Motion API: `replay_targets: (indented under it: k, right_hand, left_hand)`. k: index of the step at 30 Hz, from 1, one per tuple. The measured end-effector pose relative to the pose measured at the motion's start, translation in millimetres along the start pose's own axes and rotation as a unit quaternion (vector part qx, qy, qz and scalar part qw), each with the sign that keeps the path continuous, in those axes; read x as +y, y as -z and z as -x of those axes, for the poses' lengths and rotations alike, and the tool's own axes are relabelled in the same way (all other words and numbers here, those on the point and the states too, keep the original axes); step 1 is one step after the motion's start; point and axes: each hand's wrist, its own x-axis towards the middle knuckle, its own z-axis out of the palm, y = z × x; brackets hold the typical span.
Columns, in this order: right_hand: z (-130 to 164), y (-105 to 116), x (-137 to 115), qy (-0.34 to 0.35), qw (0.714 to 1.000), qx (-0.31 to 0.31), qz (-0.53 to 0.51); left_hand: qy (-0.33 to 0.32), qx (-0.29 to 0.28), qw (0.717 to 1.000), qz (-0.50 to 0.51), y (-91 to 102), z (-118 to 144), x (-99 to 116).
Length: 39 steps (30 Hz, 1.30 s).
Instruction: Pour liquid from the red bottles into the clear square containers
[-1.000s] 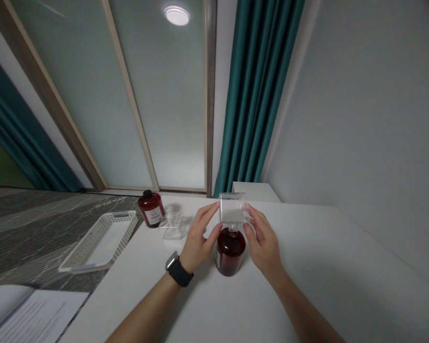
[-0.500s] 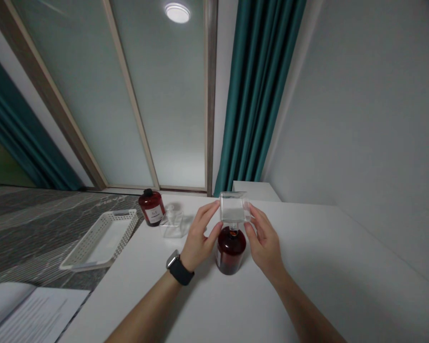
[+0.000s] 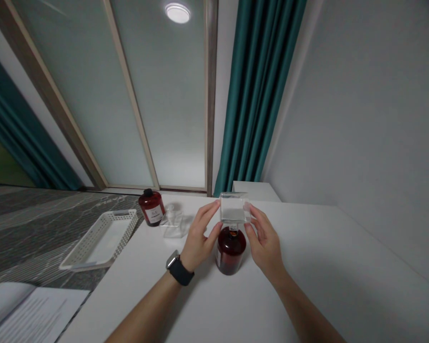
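One clear bottle (image 3: 233, 209), inverted, axis near upright, clamped between fingers of left hand (image 3: 197, 239) and right hand (image 3: 266, 240), neck down at mouth of red bottle (image 3: 231, 252) below.

I see a white table (image 3: 207, 305) bearing a red bottle (image 3: 229, 262) and, farther off, a second bottle (image 3: 151, 205) beside a clear vessel (image 3: 173, 228).

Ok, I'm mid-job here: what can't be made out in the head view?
All in the head view:
Most of the label on the near red bottle: turned away to the left.
How the neck of the clear bottle, held between left hand and right hand, meets the red mouth: too small.
Booklet text: blurred; its left side is cut off by the picture edge.
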Motion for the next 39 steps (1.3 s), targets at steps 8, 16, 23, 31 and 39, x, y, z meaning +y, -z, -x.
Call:
replay_targets:
  k: [8, 16, 23, 31, 39]
  right_hand:
    - [0.0, -0.2, -0.5, 0.004, 1.0, -0.003, 0.003]
    - [-1.1, -0.6, -1.6, 0.004, 1.0, 0.001, 0.005]
    - [-0.4, 0.2, -4.2, 0.0, 1.0, 0.002, -0.006]
    - [0.2, 1.9, -8.0, -0.015, 1.0, -0.009, -0.019]
    - [-1.1, 1.7, -12.5, -0.015, 0.999, -0.003, -0.031]
  left_hand:
    - [-0.004, 0.004, 1.0, -0.002, -0.6, 0.3, -0.1]
    - [-0.007, 0.006, 1.0, -0.004, -0.6, 0.2, -0.5]
    - [-0.008, 0.007, 1.0, -0.005, -0.5, -0.3, 0.0]
    - [-0.01, 0.011, 1.0, 0.002, -0.2, -0.7, 0.3]
    - [-0.02, 0.015, 1.0, 0.002, -0.7, 1.0, -0.9]
